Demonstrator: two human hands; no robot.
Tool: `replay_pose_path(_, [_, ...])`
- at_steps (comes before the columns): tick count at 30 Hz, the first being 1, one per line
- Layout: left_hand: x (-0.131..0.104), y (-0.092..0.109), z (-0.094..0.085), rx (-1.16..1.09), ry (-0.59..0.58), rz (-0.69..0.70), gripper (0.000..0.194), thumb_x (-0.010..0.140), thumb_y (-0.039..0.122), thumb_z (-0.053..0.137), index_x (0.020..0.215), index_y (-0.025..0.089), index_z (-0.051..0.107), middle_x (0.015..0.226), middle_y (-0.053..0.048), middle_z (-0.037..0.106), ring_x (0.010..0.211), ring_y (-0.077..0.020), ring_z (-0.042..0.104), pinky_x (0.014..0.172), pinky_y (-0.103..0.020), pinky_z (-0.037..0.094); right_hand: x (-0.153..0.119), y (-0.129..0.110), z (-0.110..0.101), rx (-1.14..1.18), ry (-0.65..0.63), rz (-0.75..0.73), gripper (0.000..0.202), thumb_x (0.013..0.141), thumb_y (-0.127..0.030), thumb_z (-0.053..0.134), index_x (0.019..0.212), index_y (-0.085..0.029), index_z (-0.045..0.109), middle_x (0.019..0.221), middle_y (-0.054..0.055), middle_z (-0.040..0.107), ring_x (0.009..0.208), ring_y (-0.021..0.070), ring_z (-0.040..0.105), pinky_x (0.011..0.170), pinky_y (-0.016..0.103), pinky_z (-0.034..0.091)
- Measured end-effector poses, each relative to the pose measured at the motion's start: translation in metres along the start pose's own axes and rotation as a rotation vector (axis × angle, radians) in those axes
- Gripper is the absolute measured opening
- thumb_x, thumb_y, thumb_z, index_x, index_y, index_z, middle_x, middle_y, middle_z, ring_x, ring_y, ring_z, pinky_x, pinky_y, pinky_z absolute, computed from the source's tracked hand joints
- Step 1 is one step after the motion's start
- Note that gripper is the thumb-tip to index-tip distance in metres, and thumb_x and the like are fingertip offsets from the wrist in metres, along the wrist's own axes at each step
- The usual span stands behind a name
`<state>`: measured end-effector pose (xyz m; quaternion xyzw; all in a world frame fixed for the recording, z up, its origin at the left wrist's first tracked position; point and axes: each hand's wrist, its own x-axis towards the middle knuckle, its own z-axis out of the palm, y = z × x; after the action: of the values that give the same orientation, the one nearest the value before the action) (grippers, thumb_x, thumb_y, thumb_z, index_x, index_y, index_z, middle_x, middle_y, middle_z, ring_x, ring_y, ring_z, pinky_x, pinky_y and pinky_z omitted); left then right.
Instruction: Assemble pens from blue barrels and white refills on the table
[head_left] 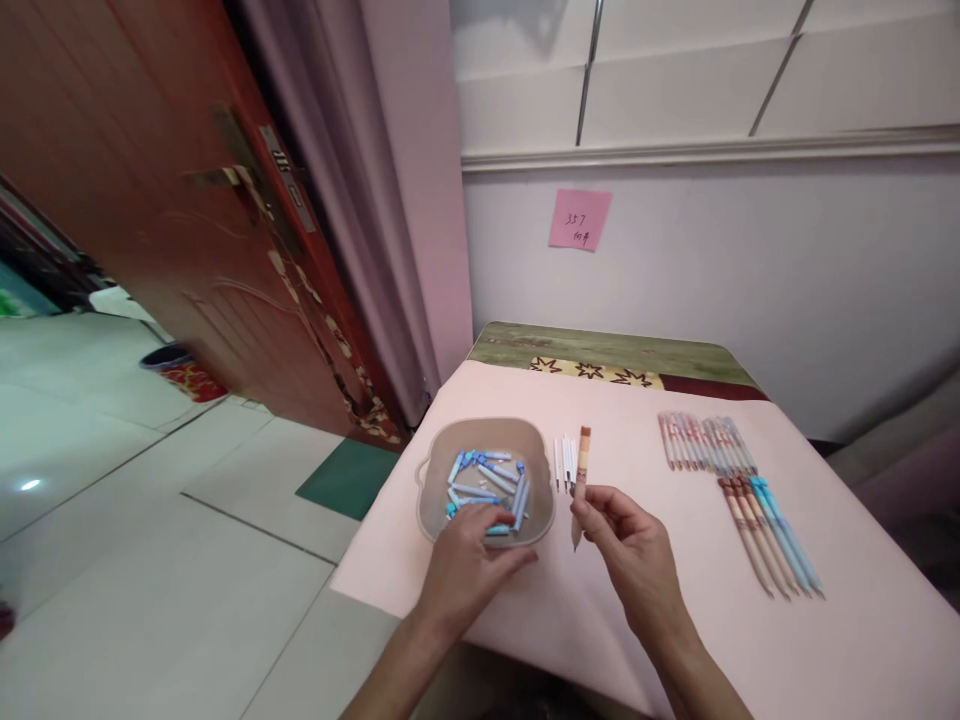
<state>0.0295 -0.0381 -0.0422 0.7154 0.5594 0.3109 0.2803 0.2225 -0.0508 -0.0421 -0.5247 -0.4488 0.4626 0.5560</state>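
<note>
At the far left of the frame a dark red door point(172, 230) stands open over a pale tiled floor point(150, 560), with a mauve curtain point(352, 200) hanging beside it. A green mat point(346, 478) lies on the floor near the corner of the surface point(570, 610), which is covered in pale pink and fills the lower middle and right of the frame.

Left of centre on the surface sits a shallow beige tray point(435, 470) holding a loose heap of blue pen caps point(486, 485). The left hand point(469, 570) reaches over the tray's near rim, its fingers curled down among the caps; whether its grip has closed on one I cannot tell.

Just right of the tray lie a few thin white refills point(565, 462), side by side. The right hand point(630, 545) sits at lower centre, its grip pinched on a brown pen barrel point(581, 475), held nearly upright and leaning slightly, in front of the refills.

Further right, well apart from the hand, a row of finished pens point(705, 443) lies on the surface, and below it a second row of brown and blue pens point(769, 535).

On the white wall at upper centre is a pink sticky note point(579, 219) with handwriting.
</note>
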Motion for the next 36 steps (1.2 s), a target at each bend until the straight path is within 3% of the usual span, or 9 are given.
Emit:
replay_pose_path(5, [0.022,0.013,-0.010,-0.661,0.190,-0.306,0.031,0.075,0.047,0.065,0.085,0.017,0.068,0.080,-0.006,0.071,0.074,-0.0189,0.064,0.068,-0.029,0.050,-0.006,0.003,0.013,-0.050,-0.176,-0.048,0.027,0.082,-0.041,0.062,0.091,-0.017,0.071,0.072,0.004,0.067,0.062,0.0148,0.058,0.055,0.023,0.047])
replay_pose_path(7, [0.028,0.021,-0.004,-0.849,0.185,-0.386,0.038,0.073,0.050,0.066,0.089,0.015,0.069,0.082,-0.008,0.072,0.075,-0.0186,0.065,0.068,-0.028,0.050,-0.009,0.003,0.017,-0.083,-0.203,-0.060,0.028,0.083,-0.041,0.061,0.094,-0.016,0.071,0.072,0.004,0.067,0.060,0.0139,0.056,0.054,0.023,0.046])
replay_pose_path(11, [0.031,0.033,0.014,-1.032,0.114,-0.385,0.036,0.069,0.044,0.073,0.090,0.015,0.070,0.079,-0.006,0.071,0.072,-0.0149,0.064,0.068,-0.024,0.049,-0.010,0.004,0.015,-0.147,-0.200,-0.083,0.028,0.084,-0.040,0.060,0.095,-0.016,0.070,0.068,0.003,0.063,0.057,0.0125,0.051,0.053,0.022,0.045])
replay_pose_path(17, [0.032,0.043,0.022,-1.020,0.120,-0.373,0.022,0.062,0.027,0.080,0.074,0.014,0.068,0.069,-0.001,0.066,0.063,-0.0097,0.057,0.061,-0.019,0.045,-0.012,0.005,0.011,-0.174,-0.190,-0.077,0.024,0.083,-0.039,0.062,0.092,-0.018,0.068,0.069,0.001,0.063,0.060,0.0123,0.052,0.053,0.021,0.043])
replay_pose_path(22, [0.030,0.051,0.023,-1.005,0.138,-0.358,0.022,0.061,0.027,0.080,0.072,0.014,0.067,0.067,-0.001,0.065,0.062,-0.0100,0.057,0.059,-0.020,0.045,-0.014,0.003,0.011,-0.187,-0.149,-0.076,0.022,0.079,-0.039,0.067,0.081,-0.018,0.065,0.071,0.001,0.065,0.063,0.0129,0.055,0.058,0.022,0.044])
replay_pose_path(29, [0.029,0.056,0.030,-0.947,0.101,-0.328,0.027,0.060,0.033,0.080,0.073,0.013,0.068,0.066,-0.003,0.066,0.060,-0.0126,0.059,0.059,-0.024,0.047,-0.017,0.001,0.007,-0.153,-0.174,-0.050,0.027,0.082,-0.043,0.062,0.076,-0.016,0.065,0.066,0.001,0.062,0.056,0.0114,0.048,0.051,0.021,0.040])
replay_pose_path(32, [0.043,0.047,0.009,-0.844,0.057,-0.290,0.035,0.058,0.035,0.080,0.084,0.014,0.069,0.075,-0.005,0.069,0.065,-0.0152,0.061,0.061,-0.025,0.048,-0.014,0.004,0.004,-0.127,-0.138,-0.062,0.028,0.082,-0.044,0.062,0.079,-0.016,0.065,0.065,0.001,0.060,0.056,0.0115,0.048,0.051,0.022,0.041])
replay_pose_path(34, [0.055,0.034,-0.016,-0.678,0.214,-0.242,0.038,0.061,0.037,0.077,0.091,0.016,0.068,0.078,-0.004,0.068,0.068,-0.0152,0.060,0.062,-0.025,0.046,-0.009,0.007,-0.003,-0.117,-0.097,-0.062,0.029,0.081,-0.045,0.062,0.081,-0.017,0.065,0.064,0.001,0.060,0.055,0.0120,0.049,0.051,0.023,0.042])
replay_pose_path(36, [0.066,0.014,-0.043,-0.454,0.400,-0.160,0.030,0.064,0.037,0.073,0.085,0.016,0.066,0.077,-0.002,0.066,0.069,-0.0147,0.058,0.064,-0.024,0.045,-0.005,0.011,-0.011,-0.112,-0.052,-0.042,0.031,0.080,-0.047,0.062,0.085,-0.016,0.066,0.067,0.002,0.062,0.057,0.0133,0.052,0.051,0.024,0.044])
